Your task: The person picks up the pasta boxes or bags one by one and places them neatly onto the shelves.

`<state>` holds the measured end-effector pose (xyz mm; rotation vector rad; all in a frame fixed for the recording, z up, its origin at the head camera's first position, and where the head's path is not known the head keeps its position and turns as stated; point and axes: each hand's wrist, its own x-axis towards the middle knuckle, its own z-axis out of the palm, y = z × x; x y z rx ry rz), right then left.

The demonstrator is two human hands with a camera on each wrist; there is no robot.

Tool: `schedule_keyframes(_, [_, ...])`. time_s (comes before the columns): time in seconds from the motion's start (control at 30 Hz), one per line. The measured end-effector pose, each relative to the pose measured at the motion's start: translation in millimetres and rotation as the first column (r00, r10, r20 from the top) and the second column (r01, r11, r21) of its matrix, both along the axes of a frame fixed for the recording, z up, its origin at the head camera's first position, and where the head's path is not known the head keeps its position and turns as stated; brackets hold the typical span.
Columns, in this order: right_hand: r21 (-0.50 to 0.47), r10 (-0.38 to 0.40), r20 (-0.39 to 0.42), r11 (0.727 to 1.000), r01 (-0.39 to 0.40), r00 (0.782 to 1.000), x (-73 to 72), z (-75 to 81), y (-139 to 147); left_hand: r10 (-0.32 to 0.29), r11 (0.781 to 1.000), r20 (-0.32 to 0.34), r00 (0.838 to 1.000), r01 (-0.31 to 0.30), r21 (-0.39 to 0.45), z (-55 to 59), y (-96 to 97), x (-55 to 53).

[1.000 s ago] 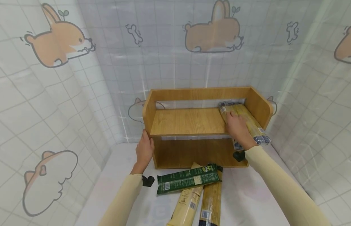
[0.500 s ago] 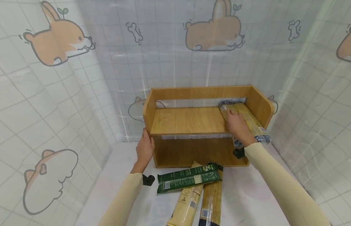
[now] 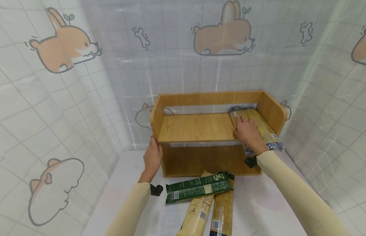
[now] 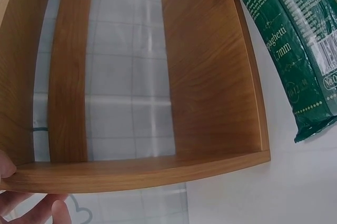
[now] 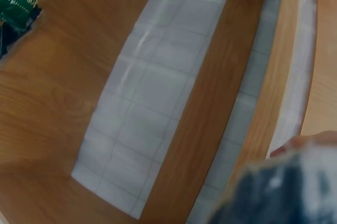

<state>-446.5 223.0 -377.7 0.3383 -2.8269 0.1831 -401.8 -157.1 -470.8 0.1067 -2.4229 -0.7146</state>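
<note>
A two-tier wooden shelf (image 3: 194, 127) stands against the back wall. My left hand (image 3: 152, 159) holds its left side panel, with the thumb inside and fingers (image 4: 39, 211) outside in the left wrist view. Up on the top tier, at the right end, two clear packs of spaghetti with blue ends lie side by side. My right hand (image 3: 248, 132) grips the left spaghetti pack (image 3: 235, 113) near its middle; the thumb is hidden. The other spaghetti pack (image 3: 261, 126) lies against the right panel. In the right wrist view, a blurred blue pack end (image 5: 274, 195) fills the lower right corner.
In front of the shelf, a green spaghetti pack (image 3: 197, 187) lies across a cream pack (image 3: 194, 218) and another clear spaghetti pack (image 3: 222, 209) on the white table (image 3: 253, 209). Sheeting with cartoon dogs (image 3: 221, 36) covers the walls around.
The view shifts slightly with the head. Both hands keep their places on the shelf panel and the spaghetti pack; nothing else visibly moves.
</note>
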Motion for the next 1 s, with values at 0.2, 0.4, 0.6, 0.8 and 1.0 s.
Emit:
schedule_keyframes(0.2, [-0.056, 0.073, -0.102, 0.995, -0.078, 0.992, 1.5, -2.5, -1, 0.007, 1.000, -0.025, 1.000, -0.007, -0.003, -0.3, -1.0, -0.5])
schedule_keyframes(0.4, [-0.173, 0.179, -0.279, 0.957, -0.233, 0.943, 12.2, -9.9, -16, 0.005, 1.000, -0.008, 1.000, -0.005, -0.002, 0.2, -1.0, 0.6])
schedule_keyframes(0.6, [-0.196, 0.268, -0.353, 0.916, -0.351, 0.896, 18.3, -23.3, -35, 0.002, 1.000, 0.005, 1.000, -0.002, 0.008, 0.5, 0.2, -1.9])
schedule_keyframes(0.8, [-0.146, 0.363, -0.424, 0.877, -0.458, 0.830, 19.4, -37.1, -44, 0.009, 1.000, 0.010, 1.000, -0.009, 0.012, 0.8, 0.4, -1.6])
schedule_keyframes(1.0, [-0.058, 0.472, -0.513, 0.814, -0.578, 0.717, 20.0, -53.6, -43, 0.014, 1.000, -0.001, 1.000, -0.014, -0.024, -0.4, 1.0, 0.6])
